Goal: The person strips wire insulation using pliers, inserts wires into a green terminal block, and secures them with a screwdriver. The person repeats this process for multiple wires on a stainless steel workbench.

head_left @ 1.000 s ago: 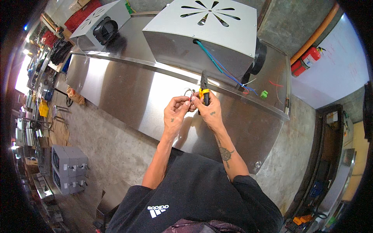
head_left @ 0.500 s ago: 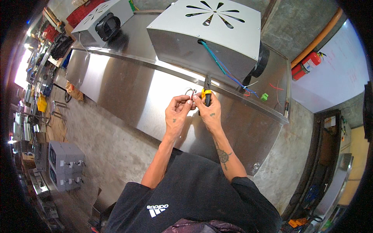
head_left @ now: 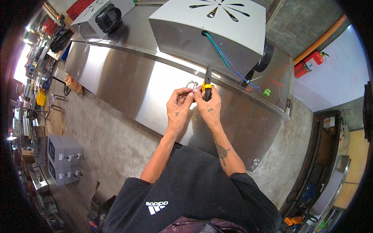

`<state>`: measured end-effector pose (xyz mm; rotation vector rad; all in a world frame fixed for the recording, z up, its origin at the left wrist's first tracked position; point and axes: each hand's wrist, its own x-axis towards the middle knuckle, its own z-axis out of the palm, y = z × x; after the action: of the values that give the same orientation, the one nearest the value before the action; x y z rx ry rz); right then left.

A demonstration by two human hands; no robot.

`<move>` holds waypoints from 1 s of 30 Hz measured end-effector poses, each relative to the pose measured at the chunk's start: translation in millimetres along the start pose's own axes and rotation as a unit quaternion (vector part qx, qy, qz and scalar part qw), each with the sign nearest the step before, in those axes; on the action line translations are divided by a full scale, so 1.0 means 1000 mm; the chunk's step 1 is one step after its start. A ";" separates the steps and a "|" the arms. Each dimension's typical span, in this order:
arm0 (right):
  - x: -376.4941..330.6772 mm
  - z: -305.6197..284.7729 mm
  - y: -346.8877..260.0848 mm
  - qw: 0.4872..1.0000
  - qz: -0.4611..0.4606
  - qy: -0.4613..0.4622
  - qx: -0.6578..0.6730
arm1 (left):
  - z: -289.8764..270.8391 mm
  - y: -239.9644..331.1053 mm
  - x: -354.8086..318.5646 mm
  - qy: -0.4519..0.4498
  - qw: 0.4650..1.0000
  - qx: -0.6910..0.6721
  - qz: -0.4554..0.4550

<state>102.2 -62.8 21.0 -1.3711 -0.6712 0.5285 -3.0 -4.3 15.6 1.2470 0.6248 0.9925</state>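
My left hand [head_left: 179,106] pinches thin wires [head_left: 191,85], which loop up above the fingertips in red and a darker shade. Against it, thumb nearly touching thumb, my right hand [head_left: 209,108] grips pliers [head_left: 208,84] with yellow and black handles, their dark jaws pointing away from me. My right thumb and forefinger also reach to the wires; how they meet them is partly hidden. Both hands are over a shiny stainless steel surface [head_left: 124,83]. Beyond them stands a metal box [head_left: 202,46] with a flower-shaped vent, and green and blue wires [head_left: 225,60] hang out of its side.
A green connector [head_left: 266,92] and red wire scraps [head_left: 278,83] lie right of the box. A second vented box [head_left: 93,19] stands far left. A fire extinguisher [head_left: 309,64] is by the whiteboard at right. Grey boxes [head_left: 64,159] are stacked on the floor at left.
The view has shifted slightly. Both hands stay close together with the wires and pliers, and the wire loop has tilted a little at the fingertips.
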 end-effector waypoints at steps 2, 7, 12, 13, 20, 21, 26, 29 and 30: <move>-0.004 0.004 -0.001 0.999 0.007 -0.005 0.044 | -0.003 0.002 0.000 -0.005 0.996 -0.083 -0.041; -0.007 0.003 0.005 0.994 0.035 -0.008 0.107 | -0.006 0.002 0.003 -0.017 0.993 -0.094 -0.071; -0.004 -0.003 0.010 0.994 0.029 -0.036 0.097 | -0.014 0.016 0.003 -0.026 0.998 0.040 -0.047; -0.005 -0.005 0.009 0.995 0.029 -0.044 0.080 | -0.014 0.018 0.002 -0.031 0.997 0.055 -0.040; -0.019 -0.013 -0.004 0.986 0.099 -0.067 0.112 | -0.022 0.020 -0.001 -0.037 0.983 0.179 0.022; -0.022 -0.020 -0.001 0.978 0.131 -0.090 0.131 | -0.024 0.019 -0.001 -0.030 0.981 0.187 0.033; -0.042 -0.040 0.006 0.958 0.211 -0.163 0.106 | -0.019 0.030 -0.001 -0.043 0.961 0.266 0.058; -0.049 -0.042 0.008 0.957 0.199 -0.177 0.113 | -0.015 0.033 -0.003 -0.049 0.956 0.285 0.047; -0.049 -0.042 0.008 0.958 0.194 -0.177 0.117 | -0.014 0.034 -0.003 -0.048 0.955 0.290 0.040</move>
<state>97.1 -125.6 3.8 -1.1954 -0.6024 1.1536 -25.4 0.3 44.2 1.8379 0.8283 0.8302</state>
